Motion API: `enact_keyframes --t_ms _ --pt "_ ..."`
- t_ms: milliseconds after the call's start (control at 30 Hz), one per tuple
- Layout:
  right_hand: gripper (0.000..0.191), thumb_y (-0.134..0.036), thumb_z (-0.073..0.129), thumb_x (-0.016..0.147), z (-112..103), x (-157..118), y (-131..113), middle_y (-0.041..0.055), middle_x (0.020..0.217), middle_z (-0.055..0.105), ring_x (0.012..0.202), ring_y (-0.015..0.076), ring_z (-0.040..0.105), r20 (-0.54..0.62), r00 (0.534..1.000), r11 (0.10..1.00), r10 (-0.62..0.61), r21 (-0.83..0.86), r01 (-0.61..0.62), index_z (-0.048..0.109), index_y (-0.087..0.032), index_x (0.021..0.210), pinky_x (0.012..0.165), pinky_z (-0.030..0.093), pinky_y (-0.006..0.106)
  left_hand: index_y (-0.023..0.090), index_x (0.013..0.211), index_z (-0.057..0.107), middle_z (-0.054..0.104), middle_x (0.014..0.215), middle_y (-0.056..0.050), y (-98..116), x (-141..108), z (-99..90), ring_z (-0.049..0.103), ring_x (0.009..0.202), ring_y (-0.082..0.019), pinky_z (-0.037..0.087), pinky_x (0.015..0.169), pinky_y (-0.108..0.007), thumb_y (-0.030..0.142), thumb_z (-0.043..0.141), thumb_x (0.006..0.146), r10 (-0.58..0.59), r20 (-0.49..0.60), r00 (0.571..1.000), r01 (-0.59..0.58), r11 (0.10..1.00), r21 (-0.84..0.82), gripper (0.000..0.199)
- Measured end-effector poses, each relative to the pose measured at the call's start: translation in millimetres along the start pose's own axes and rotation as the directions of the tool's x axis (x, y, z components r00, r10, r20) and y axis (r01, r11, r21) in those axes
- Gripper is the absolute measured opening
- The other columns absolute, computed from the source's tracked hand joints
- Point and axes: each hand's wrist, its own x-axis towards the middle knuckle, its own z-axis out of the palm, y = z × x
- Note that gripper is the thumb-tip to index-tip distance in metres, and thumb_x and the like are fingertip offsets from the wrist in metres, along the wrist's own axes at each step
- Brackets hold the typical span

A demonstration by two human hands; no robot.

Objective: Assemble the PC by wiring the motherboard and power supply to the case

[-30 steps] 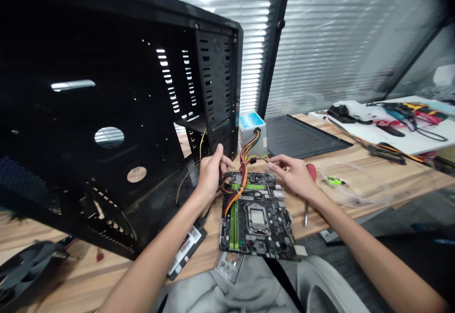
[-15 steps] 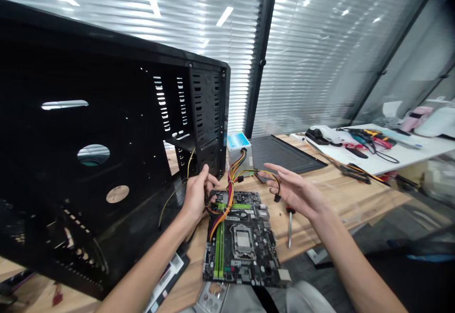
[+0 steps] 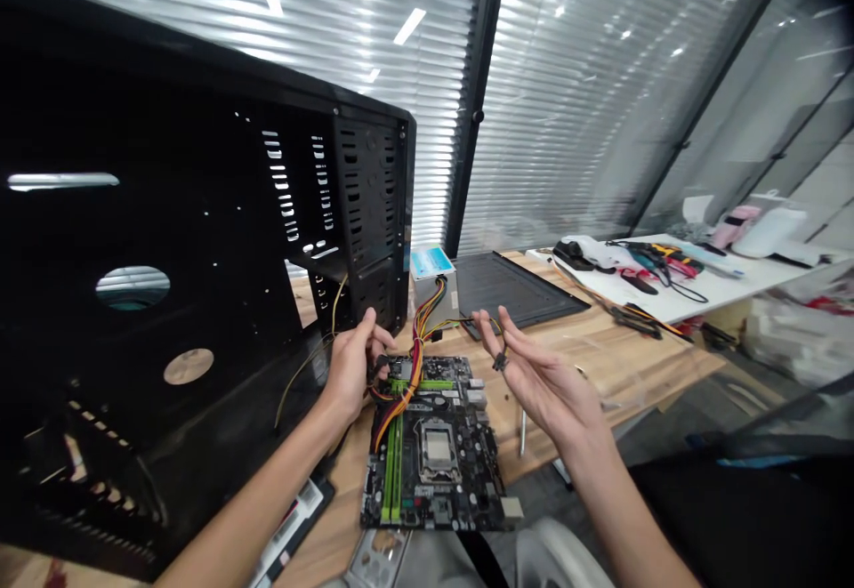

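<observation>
1. Black-and-green motherboard (image 3: 431, 472) lies flat near the wooden counter's (image 3: 600, 366) front edge, under power-supply cables (image 3: 414, 352).
2. Your left hand (image 3: 350, 374) pinches a cable connector (image 3: 379, 367) at its top-left corner.
3. Your right hand (image 3: 543, 388) is open, fingers spread around a black plug (image 3: 499, 362).

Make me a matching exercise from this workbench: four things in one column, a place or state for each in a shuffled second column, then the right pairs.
Column 1
1. Left hand
2. Right hand
3. Power supply
4. Black panel

Column 2
A. Lying flat on the wooden table
B. Blue label on top
C. Raised above the table, fingers spread
D. Curled at the cables beside the motherboard

Right pairs: 1-D, 2-C, 3-B, 4-A
</observation>
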Motion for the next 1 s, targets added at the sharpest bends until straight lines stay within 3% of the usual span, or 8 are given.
enact_keyframes --t_ms 133,200,333,400,433,567,733,1000 --pt "0.040 -0.019 0.082 0.085 8.5 -11.0 12.6 0.0101 0.132 0.072 0.140 0.0241 0.057 -0.062 0.996 0.977 -0.056 -0.207 0.042 0.069 -0.022 0.122 0.127 0.042 0.039 0.017 0.060 0.068 0.045 0.046 0.004 0.7 -0.5 1.0 0.047 0.038 -0.009 0.034 0.041 -0.023 0.065 0.062 0.089 0.030 0.006 1.000 -0.030 0.999 0.014 0.057" --pt "0.039 -0.029 0.087 0.084 7.5 -18.6 15.6 0.0104 0.123 0.076 0.132 0.0284 0.064 -0.058 0.996 0.917 -0.073 -0.397 0.044 0.073 -0.022 0.119 0.125 0.042 0.047 0.017 0.060 0.068 0.045 0.045 0.004 0.8 -0.9 1.9 0.047 0.037 -0.010 0.035 0.041 -0.023 0.064 0.060 0.091 0.038 0.012 0.999 -0.038 0.999 0.017 0.057" --pt "0.029 -0.043 0.079 0.091 -0.1 -32.5 6.5 0.0105 0.123 0.076 0.122 0.0299 0.068 0.069 0.997 0.610 0.023 -0.792 0.041 0.079 -0.023 0.112 0.115 0.050 0.049 0.017 0.061 0.068 0.044 0.045 0.005 1.4 -3.0 4.4 0.046 0.038 -0.009 0.034 0.040 -0.022 0.062 0.062 0.090 0.035 0.016 0.999 -0.035 0.999 0.015 0.054" --pt "0.028 -0.042 0.073 0.096 -2.5 -37.7 -1.1 0.0091 0.124 0.076 0.119 0.0274 0.069 0.130 0.982 0.481 0.141 -0.875 0.047 0.079 -0.024 0.117 0.110 0.052 0.045 0.017 0.062 0.068 0.044 0.045 0.005 1.9 -4.4 5.5 0.046 0.037 -0.009 0.033 0.039 -0.022 0.061 0.061 0.091 0.037 0.012 0.999 -0.037 0.999 0.027 0.054" --pt "0.028 -0.040 0.071 0.097 -3.0 -39.8 -4.0 0.0084 0.123 0.076 0.117 0.0259 0.070 0.144 0.969 0.461 0.200 -0.886 0.036 0.078 -0.025 0.120 0.108 0.053 0.043 0.017 0.062 0.068 0.046 0.044 0.004 2.0 -5.0 5.8 0.046 0.037 -0.009 0.034 0.040 -0.022 0.061 0.060 0.092 0.035 0.014 0.999 -0.036 0.999 0.036 0.054" --pt "0.033 -0.032 0.076 0.093 -3.6 -44.2 -5.4 0.0072 0.118 0.077 0.110 0.0229 0.073 0.137 0.938 0.592 0.318 -0.802 -0.084 0.076 -0.026 0.126 0.098 0.058 0.036 0.018 0.061 0.069 0.052 0.042 0.001 -0.4 -5.0 5.5 0.046 0.036 -0.009 0.034 0.041 -0.021 0.061 0.056 0.095 0.032 0.028 0.999 -0.034 0.997 0.065 0.056" --pt "0.040 -0.026 0.093 0.077 -3.9 -43.1 4.0 0.0068 0.110 0.078 0.090 0.0166 0.074 0.044 0.960 0.717 0.275 -0.675 -0.174 0.080 -0.023 0.114 0.078 0.060 0.024 0.019 0.061 0.070 0.051 0.040 0.002 -6.0 -1.9 4.2 0.046 0.038 -0.009 0.034 0.043 -0.023 0.061 0.056 0.096 0.068 0.050 0.996 -0.072 0.994 0.077 0.056" --pt "0.049 -0.023 0.100 0.066 1.1 -39.3 17.4 0.0040 0.100 0.078 0.082 0.0129 0.073 -0.133 0.968 0.895 0.212 -0.371 -0.247 0.081 -0.021 0.111 0.073 0.061 0.019 0.019 0.060 0.070 0.044 0.038 0.004 -6.9 -1.4 5.8 0.045 0.037 -0.009 0.035 0.047 -0.024 0.057 0.054 0.098 0.102 0.072 0.992 -0.106 0.992 0.061 0.056"
